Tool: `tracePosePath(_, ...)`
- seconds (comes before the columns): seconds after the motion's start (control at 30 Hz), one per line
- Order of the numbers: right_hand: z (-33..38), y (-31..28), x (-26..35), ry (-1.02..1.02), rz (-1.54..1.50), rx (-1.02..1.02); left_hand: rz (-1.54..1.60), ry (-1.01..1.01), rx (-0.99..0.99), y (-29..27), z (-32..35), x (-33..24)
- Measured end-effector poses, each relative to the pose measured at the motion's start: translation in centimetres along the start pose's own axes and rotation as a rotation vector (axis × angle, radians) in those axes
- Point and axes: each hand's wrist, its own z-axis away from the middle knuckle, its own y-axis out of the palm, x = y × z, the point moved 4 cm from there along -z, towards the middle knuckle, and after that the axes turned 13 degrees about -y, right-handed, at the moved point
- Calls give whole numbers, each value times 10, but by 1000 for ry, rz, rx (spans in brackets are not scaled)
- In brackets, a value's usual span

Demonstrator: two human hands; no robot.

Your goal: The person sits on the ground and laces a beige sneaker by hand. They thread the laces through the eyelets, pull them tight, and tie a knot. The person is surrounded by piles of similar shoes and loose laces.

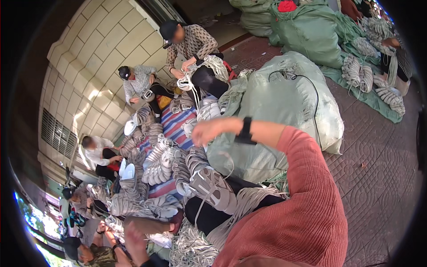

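Note:
A grey and beige shoe upper (213, 189) rests over my dark-trousered lap, with a pale lace trailing across it. Above and to the left of the upper, my right hand (209, 132) is raised at the end of an outstretched arm, with a black band on the wrist. Motion smears its fingers. A loop of pale lace (230, 162) hangs in the air below that hand; whether the hand grips it is unclear. My left hand (135, 242) is at the lower left, also blurred, beside another person's knee. A bundle of pale laces (249, 202) drapes over my thigh.
Stacked shoe uppers (158, 162) cover a striped sheet (178, 122) ahead. Several people sit around it, one handling white laces (184, 82). A large pale-green sack (284, 102) stands close on my right, a cable on top. Tangled laces (193, 247) lie by my left leg.

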Motion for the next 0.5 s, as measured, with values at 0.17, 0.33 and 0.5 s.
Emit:
tracePosePath(0.17, -56, 115, 80, -370, 272, 378, -559, 290, 93, 200, -26, 117)
tracePosePath(0.33, -58, 135, 107, -353, 468, 471, -439, 129, 216, 228, -54, 155)
tracePosePath(0.5, -66, 137, 78, -490, -129, 390, -438, 28, 127, 209, -84, 167)
